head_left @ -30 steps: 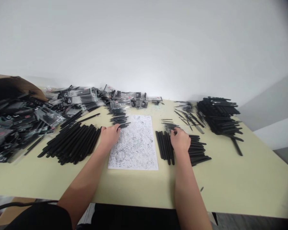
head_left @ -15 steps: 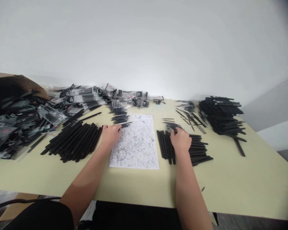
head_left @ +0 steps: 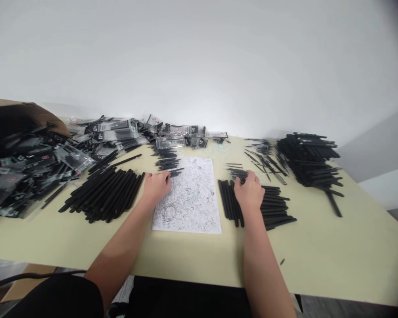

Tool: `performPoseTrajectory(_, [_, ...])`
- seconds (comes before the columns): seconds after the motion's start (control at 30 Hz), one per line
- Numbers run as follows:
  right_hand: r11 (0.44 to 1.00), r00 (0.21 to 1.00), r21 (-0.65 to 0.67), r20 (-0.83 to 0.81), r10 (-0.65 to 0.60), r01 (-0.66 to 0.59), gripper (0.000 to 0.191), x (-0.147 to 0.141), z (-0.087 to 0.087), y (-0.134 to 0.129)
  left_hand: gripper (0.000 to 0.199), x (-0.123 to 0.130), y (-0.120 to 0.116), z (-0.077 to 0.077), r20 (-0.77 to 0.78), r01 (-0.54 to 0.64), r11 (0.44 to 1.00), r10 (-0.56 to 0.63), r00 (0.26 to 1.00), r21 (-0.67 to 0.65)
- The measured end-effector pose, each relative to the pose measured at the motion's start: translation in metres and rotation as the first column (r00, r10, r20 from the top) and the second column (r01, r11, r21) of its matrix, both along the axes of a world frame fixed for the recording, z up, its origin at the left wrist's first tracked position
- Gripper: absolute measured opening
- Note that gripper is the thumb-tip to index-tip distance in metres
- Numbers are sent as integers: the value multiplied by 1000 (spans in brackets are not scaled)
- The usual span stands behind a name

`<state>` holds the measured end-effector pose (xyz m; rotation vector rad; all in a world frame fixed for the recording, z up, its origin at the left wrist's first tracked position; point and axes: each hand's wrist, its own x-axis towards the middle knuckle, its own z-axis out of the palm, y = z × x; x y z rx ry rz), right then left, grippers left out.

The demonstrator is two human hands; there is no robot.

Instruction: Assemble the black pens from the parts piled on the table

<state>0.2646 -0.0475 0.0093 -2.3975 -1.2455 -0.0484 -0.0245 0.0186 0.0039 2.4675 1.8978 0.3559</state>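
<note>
The left hand (head_left: 156,185) sits curled at the left edge of a scribbled paper sheet (head_left: 189,196), just beside slim black pieces (head_left: 168,162) lying crosswise. The right hand (head_left: 250,192), fingers bent, rests on a pile of black pens (head_left: 272,205), most lying crosswise, those at its left end pointing away. Whether either hand grips anything cannot be told. A diagonal pile of pens (head_left: 102,196) lies left of the sheet. Farther off, a crosswise stack of pens (head_left: 308,161) sits upper right, and bagged pens (head_left: 116,132) heap upper left on the pale yellow table (head_left: 334,247), beside a cardboard box (head_left: 23,115).
</note>
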Motion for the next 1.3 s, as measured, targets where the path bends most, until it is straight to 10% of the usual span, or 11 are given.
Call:
performPoseTrajectory(0.7, [910, 910, 108, 162, 381, -400, 58, -29, -27, 4, 26, 2, 0, -3, 48, 3, 999, -2, 999, -35])
performPoseTrajectory(1.3, [790, 787, 60, 160, 596, -610, 32, -47, -14, -2, 22, 12, -6, -7, 198, 223, 974, -227, 954, 41])
